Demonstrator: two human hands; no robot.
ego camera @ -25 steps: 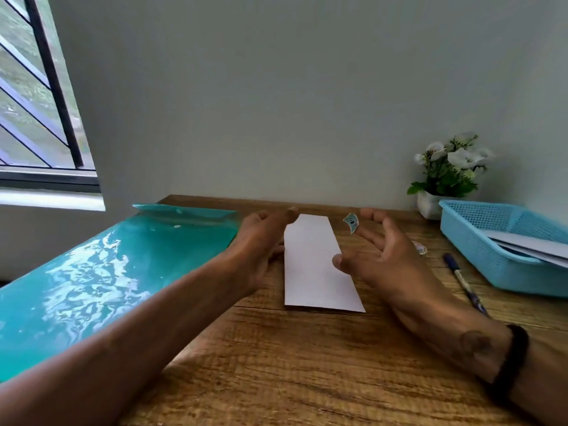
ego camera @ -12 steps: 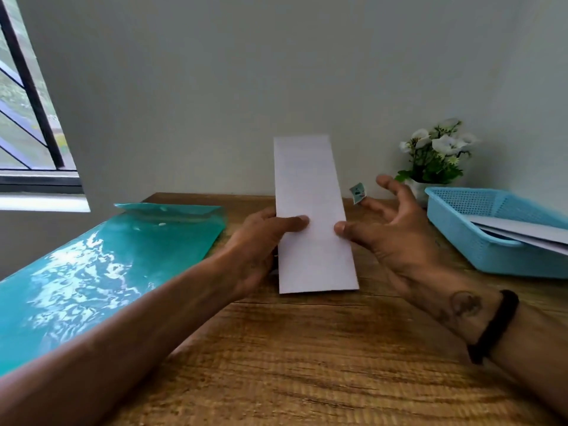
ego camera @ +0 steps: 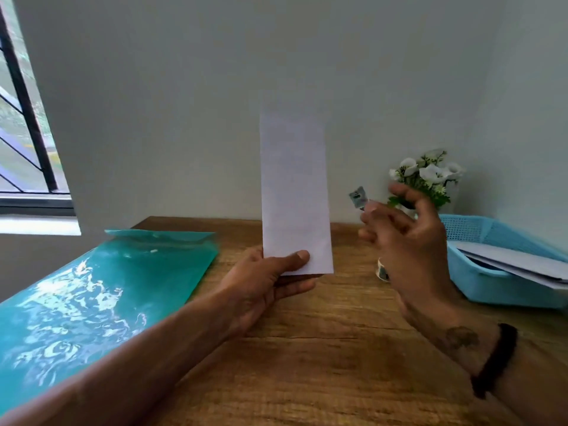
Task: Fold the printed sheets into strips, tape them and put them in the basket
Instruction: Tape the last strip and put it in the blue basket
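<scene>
Taping step: left hand point(ego camera: 264, 278) pinches the folded strip point(ego camera: 295, 192) upright above the desk point(ego camera: 322, 364) by its bottom edge, right hand point(ego camera: 405, 238) carries what looks like a tape piece point(ego camera: 358, 196) on a fingertip; next, press it over the loose flap, then basket point(ego camera: 491, 290).

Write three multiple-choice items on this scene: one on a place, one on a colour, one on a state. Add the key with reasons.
1. Where is the basket?
A. on the desk's right side
B. on the windowsill
C. on the floor

2. What colour is the folder?
A. red
B. teal
C. black

3. How is the folded strip held?
A. flat on the desk
B. upright by the left hand
C. inside the basket

Key: 1 A, it sits right of the right hand. 2 B, its glossy surface is teal. 3 B, thumb and fingers pinch its lower end.
</scene>
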